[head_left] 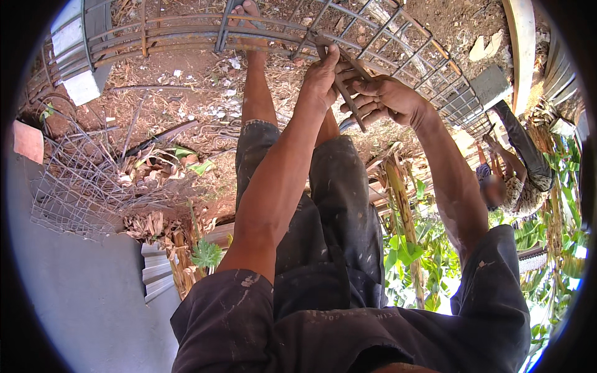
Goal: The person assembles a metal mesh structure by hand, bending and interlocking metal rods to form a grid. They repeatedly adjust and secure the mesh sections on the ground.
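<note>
Both my hands are at a pair of rusty pincers (349,104), whose jaws meet the steel bars of a long rebar cage (225,26). My left hand (320,76) is closed round the tool near its jaws, thumb along the metal. My right hand (397,99) is at the spread handles, fingers curled loosely, one handle passing against its thumb side. Whether a tie wire sits in the jaws is too small to tell. The cage runs across the top, its bars joined by square hoops, bending down toward the right.
Concrete blocks (488,86) prop the cage at right, and a grey-white block (81,87) at left. Loose wire mesh (74,193) lies at left beside a grey wall (68,273). A co-worker (513,180) crouches at the cage's right end. A timber board (521,43) stands far right.
</note>
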Motion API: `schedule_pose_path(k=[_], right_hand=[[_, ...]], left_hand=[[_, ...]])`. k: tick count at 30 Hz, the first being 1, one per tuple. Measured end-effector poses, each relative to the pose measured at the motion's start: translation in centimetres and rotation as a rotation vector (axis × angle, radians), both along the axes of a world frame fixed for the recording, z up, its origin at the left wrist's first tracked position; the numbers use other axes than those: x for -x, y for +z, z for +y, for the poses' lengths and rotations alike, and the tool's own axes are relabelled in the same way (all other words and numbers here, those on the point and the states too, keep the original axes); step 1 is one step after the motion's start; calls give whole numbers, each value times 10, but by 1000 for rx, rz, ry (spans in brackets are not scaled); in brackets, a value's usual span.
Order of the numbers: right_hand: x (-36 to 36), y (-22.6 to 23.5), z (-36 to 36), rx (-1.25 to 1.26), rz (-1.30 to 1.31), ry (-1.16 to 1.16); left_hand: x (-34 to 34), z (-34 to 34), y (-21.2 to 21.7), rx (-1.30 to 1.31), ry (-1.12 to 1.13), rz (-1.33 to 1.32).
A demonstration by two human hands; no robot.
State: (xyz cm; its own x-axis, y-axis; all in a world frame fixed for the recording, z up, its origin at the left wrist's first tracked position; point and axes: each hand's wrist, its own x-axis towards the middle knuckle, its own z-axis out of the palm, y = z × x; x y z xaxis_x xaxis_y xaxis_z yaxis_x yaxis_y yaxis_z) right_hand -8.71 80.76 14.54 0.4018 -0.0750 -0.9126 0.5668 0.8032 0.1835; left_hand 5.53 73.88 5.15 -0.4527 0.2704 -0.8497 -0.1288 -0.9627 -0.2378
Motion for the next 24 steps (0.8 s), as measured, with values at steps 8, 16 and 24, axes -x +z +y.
schedule_pose_path(k=[8,16,24], right_hand=[[9,1,-4,26,9,79],[-3,13,1,249,457,648],[-66,-7,14,28,393,532]], left_hand=[[4,5,-6,-31,64,1],[57,3,18,108,33,-380],[27,4,18,319,-427,-310]])
